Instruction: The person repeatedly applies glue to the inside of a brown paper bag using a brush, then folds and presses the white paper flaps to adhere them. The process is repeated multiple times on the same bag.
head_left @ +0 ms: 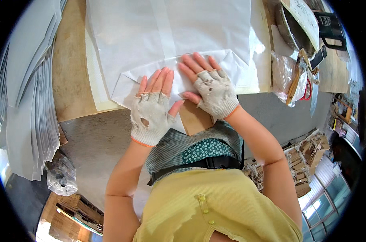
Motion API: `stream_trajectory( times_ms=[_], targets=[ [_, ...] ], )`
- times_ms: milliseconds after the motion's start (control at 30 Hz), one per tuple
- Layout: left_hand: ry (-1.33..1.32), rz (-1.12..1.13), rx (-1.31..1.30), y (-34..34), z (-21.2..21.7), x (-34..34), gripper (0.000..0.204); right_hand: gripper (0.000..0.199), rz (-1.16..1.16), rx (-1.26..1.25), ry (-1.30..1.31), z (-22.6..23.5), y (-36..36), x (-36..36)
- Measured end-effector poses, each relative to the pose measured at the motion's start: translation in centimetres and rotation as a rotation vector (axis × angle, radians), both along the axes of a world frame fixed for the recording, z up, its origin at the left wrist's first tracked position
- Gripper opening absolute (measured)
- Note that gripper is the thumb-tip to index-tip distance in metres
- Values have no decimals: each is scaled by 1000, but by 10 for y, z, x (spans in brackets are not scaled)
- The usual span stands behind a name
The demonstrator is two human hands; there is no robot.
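Note:
A large white paper bag lies flat on the wooden table, its folded end toward me. My left hand, in a worn cream fingerless glove with a hole in its back, rests flat on the left part of that fold, fingers stretched out. On the right part of the fold lies my right hand in a matching glove, its fingers spread on the paper. Neither hand grips anything. Between my wrists, a brown board shows at the table's front edge, partly covered by white paper.
Stacked white paper sheets hang over the table's left side. At the right are a brush, red-handled scissors, a knife, a pan and a black mug. Below the stack hangs a clear plastic bag.

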State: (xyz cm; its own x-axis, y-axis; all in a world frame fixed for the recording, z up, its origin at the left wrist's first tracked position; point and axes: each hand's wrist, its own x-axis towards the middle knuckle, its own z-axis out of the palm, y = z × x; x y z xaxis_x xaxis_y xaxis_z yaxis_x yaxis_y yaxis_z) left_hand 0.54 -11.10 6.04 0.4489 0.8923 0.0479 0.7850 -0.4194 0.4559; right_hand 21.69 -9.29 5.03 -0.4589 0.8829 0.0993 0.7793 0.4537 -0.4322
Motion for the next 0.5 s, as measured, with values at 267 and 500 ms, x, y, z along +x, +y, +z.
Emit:
stream_trajectory(
  times_ms=[267,500],
  targets=[
    [-39,-6,3,8,4,1,73,71,-25,-1,-156,3,2,-3],
    [-76,290,-9,-20,20,-48,71,55,-265,-95,26,6,6,89]
  ],
)
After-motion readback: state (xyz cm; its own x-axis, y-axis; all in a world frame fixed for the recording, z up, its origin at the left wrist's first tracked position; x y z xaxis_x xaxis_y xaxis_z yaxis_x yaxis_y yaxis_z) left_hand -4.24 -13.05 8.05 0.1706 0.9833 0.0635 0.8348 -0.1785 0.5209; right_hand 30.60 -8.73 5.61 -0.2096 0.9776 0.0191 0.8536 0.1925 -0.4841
